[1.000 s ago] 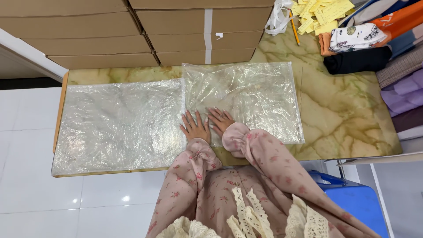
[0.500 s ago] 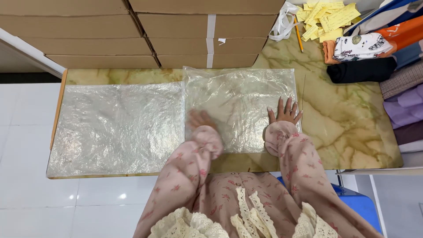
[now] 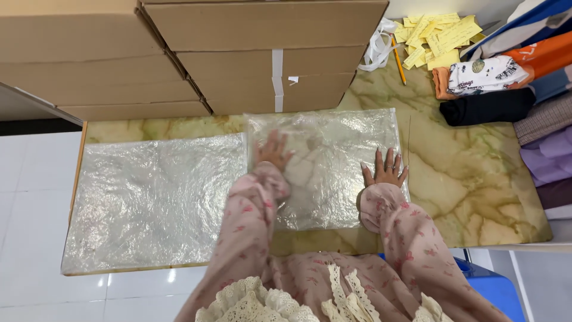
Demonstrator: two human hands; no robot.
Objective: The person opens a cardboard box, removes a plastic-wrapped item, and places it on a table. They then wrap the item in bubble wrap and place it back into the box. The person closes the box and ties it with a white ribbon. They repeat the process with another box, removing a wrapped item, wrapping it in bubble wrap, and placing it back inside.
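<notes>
Two clear plastic bags lie flat on a marbled green-and-cream table (image 3: 471,197). The smaller bag (image 3: 333,161) is in the middle, the larger bag (image 3: 155,197) at the left. My left hand (image 3: 275,150) presses flat on the smaller bag's upper left part, fingers spread. My right hand (image 3: 386,170) lies flat on that bag's right edge, fingers apart. Both arms wear pink patterned sleeves. Neither hand holds anything.
Large cardboard boxes (image 3: 238,53) are stacked along the table's far side. Yellow paper slips (image 3: 438,37) and a pencil (image 3: 398,62) lie at the back right. Folded clothes (image 3: 500,89) are piled at the right. A blue bin (image 3: 494,292) stands below the table's front edge.
My hands started close together at the bag's lower left. The right hand slid to the bag's right edge, and the left hand moved up toward its top left.
</notes>
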